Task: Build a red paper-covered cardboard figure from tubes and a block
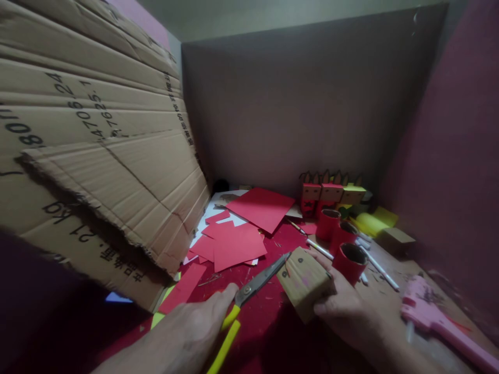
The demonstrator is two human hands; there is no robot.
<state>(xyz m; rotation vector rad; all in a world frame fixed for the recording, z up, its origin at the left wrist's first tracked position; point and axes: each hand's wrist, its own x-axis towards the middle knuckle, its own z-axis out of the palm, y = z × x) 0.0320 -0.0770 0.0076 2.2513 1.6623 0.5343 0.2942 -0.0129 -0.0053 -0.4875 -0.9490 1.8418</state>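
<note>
Bearing dots (300,260) but joined to no tube, the cardboard box (303,283) is clamped in the right hand (345,301) above the surface (268,306); the left hand (198,319) grips scissors (258,284) near its corner. Three red tubes (340,241) stand uncapped; I judge three figures (331,192) at the far edge finished.
</note>
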